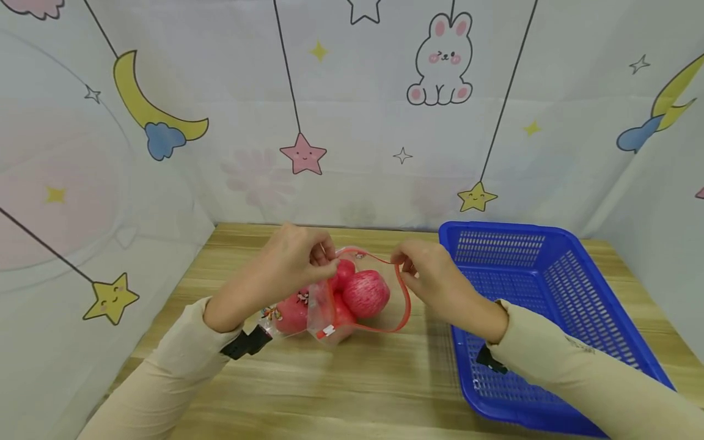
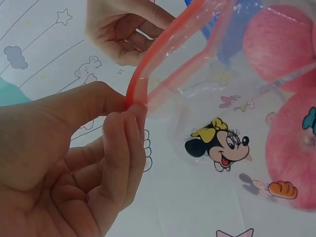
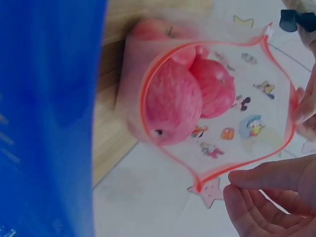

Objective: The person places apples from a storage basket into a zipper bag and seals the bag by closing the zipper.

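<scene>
A clear zip bag (image 1: 321, 315) with an orange-red zip rim and cartoon prints lies on the wooden table, its mouth spread wide. Several red apples (image 1: 365, 294) are inside; the right wrist view looks into the mouth at the apples (image 3: 173, 101). My left hand (image 1: 305, 256) pinches the rim on the left, thumb against bent fingers; the left wrist view shows this left hand (image 2: 94, 153) close up. On the other side, my right hand (image 1: 431, 269) holds the rim between thumb and fingertips. In the right wrist view, the right hand's thumb (image 3: 266, 174) lies along the rim.
A blue plastic basket (image 1: 462, 366) with perforated walls stands on the right of the table (image 1: 352, 391), beneath my right forearm. Behind and at the sides hangs a white curtain (image 1: 363, 122) printed with stars, moons and a rabbit.
</scene>
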`<action>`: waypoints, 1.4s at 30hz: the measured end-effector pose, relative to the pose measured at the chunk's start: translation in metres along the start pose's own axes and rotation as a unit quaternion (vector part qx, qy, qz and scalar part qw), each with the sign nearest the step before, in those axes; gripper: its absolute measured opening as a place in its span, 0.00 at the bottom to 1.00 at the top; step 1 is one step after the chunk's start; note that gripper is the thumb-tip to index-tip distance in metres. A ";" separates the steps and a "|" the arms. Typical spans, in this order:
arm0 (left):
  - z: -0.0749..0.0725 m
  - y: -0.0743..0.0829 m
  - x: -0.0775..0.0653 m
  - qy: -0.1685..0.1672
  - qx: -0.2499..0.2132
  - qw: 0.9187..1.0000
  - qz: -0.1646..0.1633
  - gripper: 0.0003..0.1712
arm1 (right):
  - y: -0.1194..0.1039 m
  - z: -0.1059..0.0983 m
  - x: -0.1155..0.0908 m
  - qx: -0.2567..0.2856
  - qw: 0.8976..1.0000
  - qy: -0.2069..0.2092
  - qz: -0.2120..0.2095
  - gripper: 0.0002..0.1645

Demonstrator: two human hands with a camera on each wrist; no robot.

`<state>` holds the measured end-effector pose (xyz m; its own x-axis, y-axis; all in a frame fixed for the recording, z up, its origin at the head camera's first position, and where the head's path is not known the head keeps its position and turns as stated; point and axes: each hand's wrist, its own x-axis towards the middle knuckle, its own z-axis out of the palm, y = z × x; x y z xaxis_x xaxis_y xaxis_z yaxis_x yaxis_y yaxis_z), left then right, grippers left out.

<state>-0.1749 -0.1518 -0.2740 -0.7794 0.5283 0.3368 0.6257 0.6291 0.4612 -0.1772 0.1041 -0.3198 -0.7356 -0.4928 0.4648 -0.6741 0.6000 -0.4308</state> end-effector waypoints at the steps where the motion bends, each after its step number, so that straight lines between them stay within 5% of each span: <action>1: 0.000 0.000 0.000 0.002 0.001 1.000 0.002 0.07 | 0.003 -0.001 0.000 -0.006 1.000 0.001 -0.002 0.19; 10: 0.002 0.001 0.000 0.006 0.003 1.000 0.013 0.07 | 0.037 -0.001 0.005 -0.065 0.993 -0.042 -0.088 0.23; 15: 0.004 0.003 0.000 0.003 0.000 1.000 0.009 0.07 | 0.050 0.002 0.008 -0.052 0.988 -0.059 -0.132 0.22; 42: 0.016 0.006 -0.008 0.014 -0.010 1.000 0.011 0.07 | 0.061 0.004 0.013 -0.010 0.979 -0.091 -0.182 0.11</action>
<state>-0.1645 -0.1433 -0.2874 -0.7668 0.5244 0.3701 0.6415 0.6065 0.4698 -0.2279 0.1314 -0.3434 -0.4469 -0.7799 0.4381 -0.8941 0.3743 -0.2458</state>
